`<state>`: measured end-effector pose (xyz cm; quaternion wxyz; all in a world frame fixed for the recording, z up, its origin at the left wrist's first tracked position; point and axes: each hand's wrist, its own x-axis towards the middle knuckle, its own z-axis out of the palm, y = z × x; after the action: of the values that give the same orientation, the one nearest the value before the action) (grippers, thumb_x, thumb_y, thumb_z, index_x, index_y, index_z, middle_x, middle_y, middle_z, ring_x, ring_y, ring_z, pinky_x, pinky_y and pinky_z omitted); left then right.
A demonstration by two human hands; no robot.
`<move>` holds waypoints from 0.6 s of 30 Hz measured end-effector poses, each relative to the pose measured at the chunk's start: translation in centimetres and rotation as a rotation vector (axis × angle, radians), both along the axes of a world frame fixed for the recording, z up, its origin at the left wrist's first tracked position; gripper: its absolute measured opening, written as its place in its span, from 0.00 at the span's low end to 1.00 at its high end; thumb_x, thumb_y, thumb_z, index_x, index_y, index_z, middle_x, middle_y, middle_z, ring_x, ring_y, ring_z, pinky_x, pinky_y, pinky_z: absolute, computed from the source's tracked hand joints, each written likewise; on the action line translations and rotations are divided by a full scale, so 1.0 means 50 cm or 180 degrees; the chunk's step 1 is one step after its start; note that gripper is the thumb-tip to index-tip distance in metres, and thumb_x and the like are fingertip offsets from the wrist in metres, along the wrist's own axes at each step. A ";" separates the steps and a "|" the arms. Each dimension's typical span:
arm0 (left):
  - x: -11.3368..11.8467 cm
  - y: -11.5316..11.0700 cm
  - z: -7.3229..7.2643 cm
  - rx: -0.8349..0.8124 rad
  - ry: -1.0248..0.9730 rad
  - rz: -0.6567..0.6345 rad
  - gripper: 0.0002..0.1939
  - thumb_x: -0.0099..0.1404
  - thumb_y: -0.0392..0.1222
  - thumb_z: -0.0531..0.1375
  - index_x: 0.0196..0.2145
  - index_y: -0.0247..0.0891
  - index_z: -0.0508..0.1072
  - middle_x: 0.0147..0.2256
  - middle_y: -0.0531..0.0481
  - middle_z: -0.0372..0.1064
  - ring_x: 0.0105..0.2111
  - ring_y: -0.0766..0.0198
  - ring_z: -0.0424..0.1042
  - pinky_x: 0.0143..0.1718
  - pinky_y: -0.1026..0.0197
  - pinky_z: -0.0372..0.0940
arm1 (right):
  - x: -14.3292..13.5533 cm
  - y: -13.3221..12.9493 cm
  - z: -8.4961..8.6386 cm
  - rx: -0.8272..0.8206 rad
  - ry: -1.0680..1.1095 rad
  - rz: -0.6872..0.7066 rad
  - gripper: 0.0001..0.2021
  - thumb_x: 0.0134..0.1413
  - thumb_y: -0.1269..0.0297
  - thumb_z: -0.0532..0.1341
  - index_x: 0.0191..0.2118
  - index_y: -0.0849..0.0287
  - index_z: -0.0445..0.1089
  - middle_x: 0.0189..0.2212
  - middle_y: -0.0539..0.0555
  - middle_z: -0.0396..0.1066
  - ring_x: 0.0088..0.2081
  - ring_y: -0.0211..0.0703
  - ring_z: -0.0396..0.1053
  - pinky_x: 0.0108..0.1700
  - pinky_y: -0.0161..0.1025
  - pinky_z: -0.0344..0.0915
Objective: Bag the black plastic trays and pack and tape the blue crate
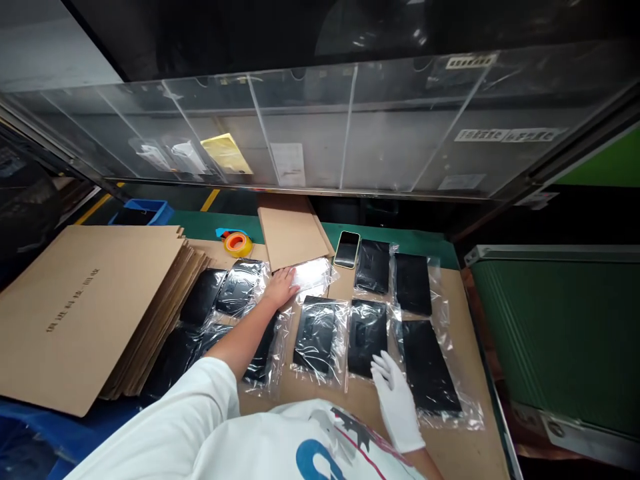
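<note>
In the head view, the bare left hand (281, 288) reaches across the bench and lies palm down, fingers stretched out, on the near-left end of a clear plastic packet (314, 275); whether it pinches any of the plastic cannot be told. The packet lies beyond the rows of bagged black pieces, just on the near side of some brown cardboard sheets (290, 233). The right hand (394, 400), in a white glove, is open with its fingers extended close together and nothing visibly in its grasp. Its fingertips are at the lower right corner of a bagged black piece (367, 337); whether they touch it is unclear. To the left of that piece lies another bagged black piece (314, 333), and to its right a larger black piece (430, 367) in clear plastic. More such pieces lie beyond them and around the left forearm. A phone (347, 249) rests to the right of the packet, while a roll of yellow tape (237, 245) sits left of the cardboard sheets. A tall stack of printed cardboard (90, 307) fills the left side, and a clear divided rack (310, 127) spans the back above the bench.
</note>
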<state>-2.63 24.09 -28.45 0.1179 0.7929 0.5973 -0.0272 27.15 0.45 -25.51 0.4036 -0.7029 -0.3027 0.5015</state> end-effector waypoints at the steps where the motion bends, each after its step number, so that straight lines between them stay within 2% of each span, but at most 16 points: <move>1: -0.002 -0.007 0.002 0.0047 0.0005 -0.0048 0.30 0.66 0.49 0.53 0.61 0.30 0.57 0.63 0.36 0.51 0.63 0.50 0.50 0.64 0.51 0.42 | 0.019 0.004 0.012 0.0097 -0.0077 0.0004 0.28 0.51 0.53 0.59 0.58 0.56 0.59 0.53 0.62 0.67 0.52 0.54 0.68 0.58 0.54 0.62; 4: -0.004 -0.023 0.011 0.0054 0.0117 -0.0093 0.27 0.65 0.46 0.53 0.59 0.30 0.61 0.62 0.35 0.53 0.62 0.49 0.53 0.63 0.49 0.45 | 0.113 0.017 0.063 0.0575 -0.0755 -0.0127 0.26 0.55 0.55 0.56 0.58 0.58 0.58 0.53 0.64 0.67 0.51 0.53 0.68 0.57 0.54 0.63; 6: -0.007 -0.028 0.021 0.0008 0.0235 0.0001 0.28 0.62 0.44 0.54 0.57 0.29 0.63 0.61 0.33 0.55 0.61 0.48 0.55 0.61 0.48 0.49 | 0.200 0.026 0.109 0.0920 -0.1561 -0.0179 0.23 0.57 0.56 0.55 0.57 0.58 0.61 0.52 0.63 0.68 0.50 0.53 0.69 0.56 0.54 0.63; 8: -0.012 -0.027 0.027 0.0073 0.0313 0.0038 0.27 0.59 0.45 0.55 0.55 0.29 0.65 0.60 0.31 0.57 0.60 0.45 0.57 0.58 0.47 0.54 | 0.299 0.036 0.160 0.1015 -0.2516 -0.0061 0.21 0.57 0.57 0.54 0.55 0.59 0.64 0.51 0.63 0.69 0.51 0.53 0.68 0.57 0.54 0.61; 10: -0.018 -0.021 0.026 0.0065 0.0402 0.0152 0.24 0.59 0.46 0.54 0.51 0.31 0.68 0.59 0.31 0.59 0.58 0.42 0.60 0.55 0.40 0.56 | 0.411 0.047 0.211 0.0666 -0.3368 0.0160 0.22 0.57 0.59 0.53 0.56 0.61 0.64 0.54 0.64 0.67 0.54 0.55 0.65 0.58 0.53 0.59; 12: -0.019 -0.013 0.022 0.0071 0.0401 0.0018 0.21 0.59 0.47 0.52 0.48 0.36 0.69 0.57 0.37 0.63 0.56 0.43 0.63 0.54 0.38 0.55 | 0.536 0.056 0.260 -0.0064 -0.3883 0.0308 0.26 0.55 0.60 0.55 0.58 0.64 0.62 0.58 0.66 0.62 0.57 0.58 0.62 0.58 0.53 0.59; 15: -0.002 -0.009 0.036 0.0121 0.0577 0.0094 0.16 0.59 0.46 0.53 0.43 0.40 0.71 0.52 0.43 0.70 0.51 0.47 0.68 0.54 0.39 0.56 | 0.728 0.053 0.330 -0.1107 -0.4163 0.0148 0.31 0.53 0.60 0.56 0.63 0.66 0.55 0.64 0.67 0.50 0.59 0.62 0.59 0.57 0.55 0.59; 18: 0.039 -0.021 0.076 0.0034 0.0756 0.0427 0.18 0.54 0.44 0.58 0.43 0.38 0.73 0.53 0.40 0.69 0.51 0.42 0.68 0.52 0.33 0.56 | 0.876 0.059 0.384 -0.1446 -0.4167 -0.0041 0.34 0.53 0.61 0.55 0.65 0.68 0.50 0.66 0.73 0.39 0.57 0.71 0.59 0.51 0.62 0.59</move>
<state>-0.70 23.03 -24.66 0.0438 0.7430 0.6588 -0.1098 70.96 3.42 -6.33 -0.0163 -0.9297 -0.3673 0.0226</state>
